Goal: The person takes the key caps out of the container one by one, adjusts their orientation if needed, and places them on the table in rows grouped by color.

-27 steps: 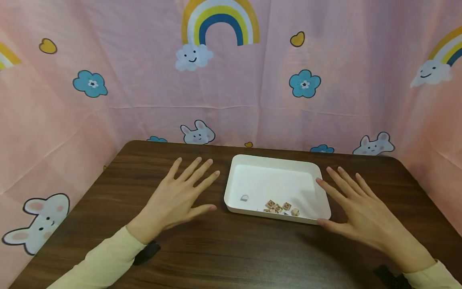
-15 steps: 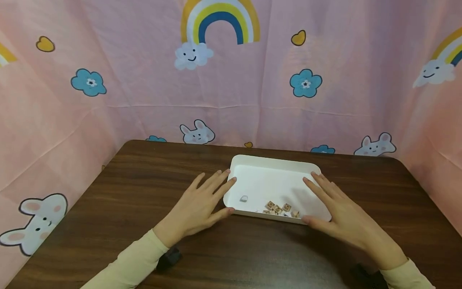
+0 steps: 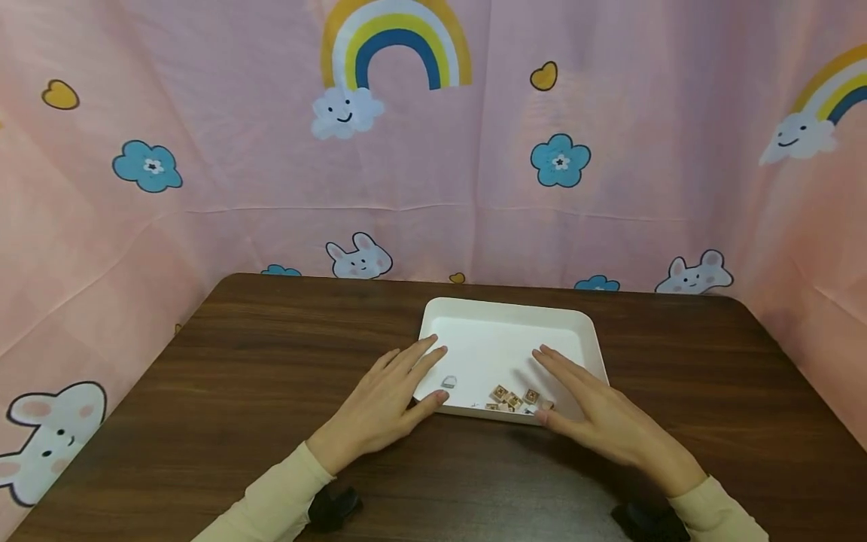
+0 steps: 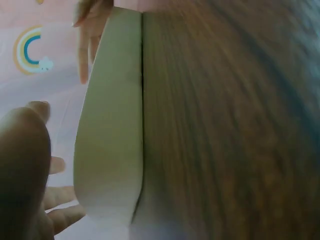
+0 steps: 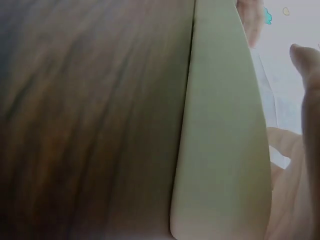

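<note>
Head view: a white rectangular tray [image 3: 488, 339] sits on the dark wood-grain tabletop [image 3: 305, 324], wooden cubes [image 3: 531, 396] grouped inside its near wall. The left hand [image 3: 379, 403] is at its left side, fingers extended, slightly spread; the right hand [image 3: 606, 414] is over its right side, fingers extended, thumb apart.

Left wrist view: thumb near the tray's outer wall; contact undetermined.

Right wrist view: fingers partly behind the wall.

wooden cubes [image 3: 531, 396]: markings too small to read; tray [image 3: 508, 313] partly hidden by hands [image 3: 384, 403].
</note>
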Tool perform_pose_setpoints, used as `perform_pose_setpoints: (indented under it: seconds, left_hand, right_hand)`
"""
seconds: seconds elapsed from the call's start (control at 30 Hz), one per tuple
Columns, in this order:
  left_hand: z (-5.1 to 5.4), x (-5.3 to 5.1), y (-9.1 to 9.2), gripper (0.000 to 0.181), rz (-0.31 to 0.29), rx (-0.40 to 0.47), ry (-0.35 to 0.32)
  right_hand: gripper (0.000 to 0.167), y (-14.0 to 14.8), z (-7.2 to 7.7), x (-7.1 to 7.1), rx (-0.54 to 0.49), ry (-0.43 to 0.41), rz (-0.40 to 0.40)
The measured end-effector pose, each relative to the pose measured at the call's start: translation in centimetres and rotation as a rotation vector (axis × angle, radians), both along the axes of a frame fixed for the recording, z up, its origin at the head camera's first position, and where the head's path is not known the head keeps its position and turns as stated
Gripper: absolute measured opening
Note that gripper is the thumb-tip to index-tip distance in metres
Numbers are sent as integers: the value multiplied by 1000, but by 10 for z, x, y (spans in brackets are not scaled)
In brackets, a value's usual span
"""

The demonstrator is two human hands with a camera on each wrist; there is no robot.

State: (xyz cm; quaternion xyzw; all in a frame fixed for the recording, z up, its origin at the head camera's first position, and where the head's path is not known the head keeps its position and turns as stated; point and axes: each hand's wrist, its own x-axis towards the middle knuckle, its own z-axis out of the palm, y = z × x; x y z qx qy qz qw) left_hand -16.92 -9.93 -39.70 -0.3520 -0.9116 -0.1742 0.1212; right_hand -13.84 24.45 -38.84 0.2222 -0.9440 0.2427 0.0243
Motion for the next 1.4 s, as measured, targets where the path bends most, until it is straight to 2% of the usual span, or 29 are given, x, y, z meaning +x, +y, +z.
perform_pose_setpoints:
  seconds: [0.1,0.23,0.37,0.57,0.73,1.0,1.23,1.4]
  left_hand:
    - [-4,-2,-3,63,-2,7,-99]
    - [-10,-5,-5,66,-21,11,-228]
    - [-14,-8,-4,65,-32,22,-296]
    - [-17,-11,-2,60,-38,24,-306]
    - [-16,-12,-2,59,-39,26,-298]
    - [-17,-10,-6,59,-35,35,-277]
    - [-19,-6,-9,58,-28,48,-272]
    - [-18,-7,-8,58,-32,54,-267]
  right_hand:
    - [70,-1,0,-3,-3,19,3]
    - [52,-2,-5,-12,-31,72,22]
    - [33,-2,-13,-22,-48,170,16]
    - [26,-1,-27,-28,2,363,2]
    - [26,-1,-29,-28,15,439,27]
    - [16,-6,-24,-27,0,393,48]
    - [22,-9,-26,-25,-7,348,27]
    - [21,-7,-25,-26,-42,341,34]
